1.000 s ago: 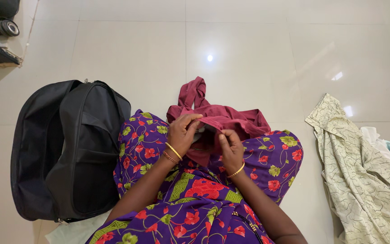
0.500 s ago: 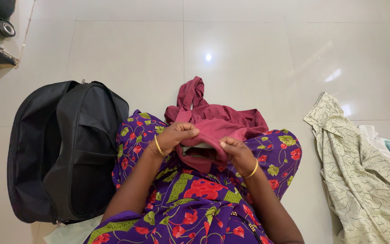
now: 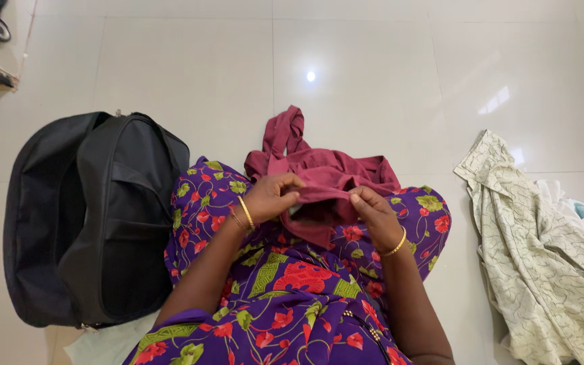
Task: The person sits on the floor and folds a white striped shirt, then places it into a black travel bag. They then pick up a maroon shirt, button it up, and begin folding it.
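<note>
Watching the head cam feed here. Both hands are pinched on the maroon garment (image 3: 326, 179), which is bunched in the lap on top of the purple floral dress (image 3: 285, 284). Left hand (image 3: 270, 197) has thumb and fingers closed on a folded edge of it, and right hand (image 3: 373, 206) is doing the same just across that edge, so the strip of cloth runs between them. The rest of the garment spills forward off the knees onto the tiled floor (image 3: 373, 67).

My read: it's light, soft and floppy, no stiffness at all, so it'll sag wherever it isn't held. Hems or seams look like the best grab points.

Left of the garment sits a black bag (image 3: 89, 216), unzipped. Well off to its right is a pale patterned cloth (image 3: 542, 250).
</note>
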